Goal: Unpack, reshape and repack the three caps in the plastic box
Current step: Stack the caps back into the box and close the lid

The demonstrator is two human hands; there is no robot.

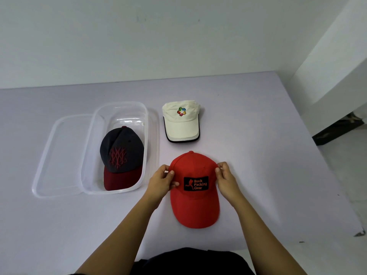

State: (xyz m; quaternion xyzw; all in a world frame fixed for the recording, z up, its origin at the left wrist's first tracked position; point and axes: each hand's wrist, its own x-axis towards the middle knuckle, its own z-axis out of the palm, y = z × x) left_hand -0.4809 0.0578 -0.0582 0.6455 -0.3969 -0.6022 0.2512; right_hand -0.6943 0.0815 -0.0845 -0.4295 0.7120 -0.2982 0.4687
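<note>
Pinching 1 red cap (195, 203) w/ both hands; apparently 3 caps total.

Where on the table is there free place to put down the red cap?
Free: the near-left table, in front of the clear plastic box and flat lid; also right of the red cap and white cap. Crowded: the strip between box and these caps, where the left hand sits.

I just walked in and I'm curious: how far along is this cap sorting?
About midway, though which phase is unclear. The dark grey cap lies in the open plastic box, whose lid rests under it. The white cap sits out on the table. Both hands, left and right, pinch the red cap's crown, seemingly shaping it. Left: box the red and white caps.
</note>
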